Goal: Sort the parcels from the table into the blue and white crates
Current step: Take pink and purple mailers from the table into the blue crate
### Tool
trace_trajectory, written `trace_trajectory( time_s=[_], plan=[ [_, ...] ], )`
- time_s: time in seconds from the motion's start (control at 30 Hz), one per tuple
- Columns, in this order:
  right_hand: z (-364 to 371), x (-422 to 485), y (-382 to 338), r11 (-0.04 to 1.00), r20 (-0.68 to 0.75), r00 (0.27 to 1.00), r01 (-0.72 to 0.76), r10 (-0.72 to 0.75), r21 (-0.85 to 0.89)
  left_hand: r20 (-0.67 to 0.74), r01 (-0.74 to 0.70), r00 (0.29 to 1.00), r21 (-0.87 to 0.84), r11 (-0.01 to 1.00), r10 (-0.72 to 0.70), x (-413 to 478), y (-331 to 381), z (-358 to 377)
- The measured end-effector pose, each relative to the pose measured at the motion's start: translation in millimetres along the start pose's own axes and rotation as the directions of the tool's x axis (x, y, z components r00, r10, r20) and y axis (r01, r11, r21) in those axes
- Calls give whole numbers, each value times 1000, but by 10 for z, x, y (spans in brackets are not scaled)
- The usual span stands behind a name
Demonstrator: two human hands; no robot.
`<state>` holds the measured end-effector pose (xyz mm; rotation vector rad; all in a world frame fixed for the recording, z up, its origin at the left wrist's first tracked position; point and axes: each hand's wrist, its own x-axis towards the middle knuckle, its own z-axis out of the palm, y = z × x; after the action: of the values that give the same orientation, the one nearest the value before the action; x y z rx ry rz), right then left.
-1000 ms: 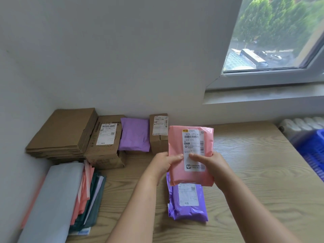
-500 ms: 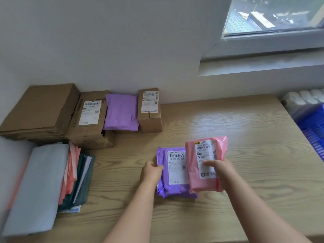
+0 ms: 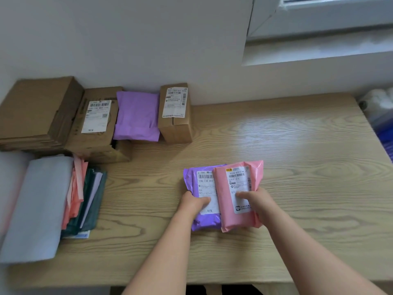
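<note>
Wood worktop (image 3: 287, 135) under a window (image 3: 319, 20); boxes (image 3: 175, 130) line the wall (image 3: 127, 39). Left grip (image 3: 194, 204) holds purple parcel (image 3: 205, 222), right grip (image 3: 256, 202) pink parcel (image 3: 222, 201).

A pink parcel (image 3: 238, 196), label up, overlaps a purple parcel (image 3: 204, 196) lying on the table (image 3: 297, 167).

Near the middle of the wooden tabletop (image 3: 297, 145) we find a purple plastic mailer parcel (image 3: 191, 177), and a pink plastic mailer parcel (image 3: 234, 220) overlaps its right side. The left hand (image 3: 194, 204) grips the first at its left edge, and the right hand (image 3: 258, 202) grips the second at its right edge. Behind them, along the wall, we find from left to right a stack of flattened brown cardboard (image 3: 36, 111), a large brown cardboard box (image 3: 93, 133), a purple plastic pouch (image 3: 137, 118) resting partly on that box, and a small brown cardboard box (image 3: 175, 116). At the front left lies a pile of flat plastic bags (image 3: 38, 205). A blue plastic crate (image 3: 386, 135) is beyond the right edge of the tabletop.
</note>
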<state>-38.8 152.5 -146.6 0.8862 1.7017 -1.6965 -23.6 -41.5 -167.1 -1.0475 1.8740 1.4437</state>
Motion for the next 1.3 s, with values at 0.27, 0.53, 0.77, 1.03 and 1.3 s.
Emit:
trace_trajectory(
  time_s=[0.27, 0.53, 0.77, 1.03, 1.3],
  plan=[
    [-274, -235, -44, 998, 107, 994, -12, 6, 63, 246, 45, 969, -231, 972, 13, -294, 24, 200],
    [-852, -674, -84, 933, 3, 976, 208, -219, 293, 456, -122, 872, -145, 982, 176, -608, 572, 598],
    [-1523, -1070, 207, 837, -244, 938, 333, -247, 434, 634, -244, 753, 25, 969, 173, -992, 794, 1332],
    [-2848, -1639, 796, 703, -463, 866, 448, -189, 552, 783, -310, 614, 121, 943, 102, -1780, 622, 2749],
    [-4377, -2025, 1102, 666, -538, 829, 488, -152, 564, 763, -310, 639, 132, 942, 103, -2506, 454, 4274]
  ],
)
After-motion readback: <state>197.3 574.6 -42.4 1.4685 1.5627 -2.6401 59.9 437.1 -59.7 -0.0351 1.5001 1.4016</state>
